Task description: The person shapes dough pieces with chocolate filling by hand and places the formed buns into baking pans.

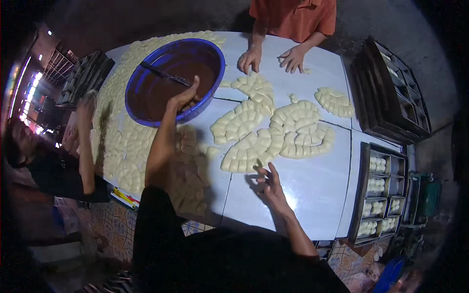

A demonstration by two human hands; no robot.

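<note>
I'm probably fetching brown mixture, left hand unclear in grip, right hand hanging fingers-apart, next needing a careful scoop.

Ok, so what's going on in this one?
The wearer's left hand is over a blue basin of brown paste; whether it holds anything is unclear. The right hand, fingers loosely spread, is near rows of pale dough pieces on the white table. Opposite, a person in orange has both hands down by the dough.
</note>
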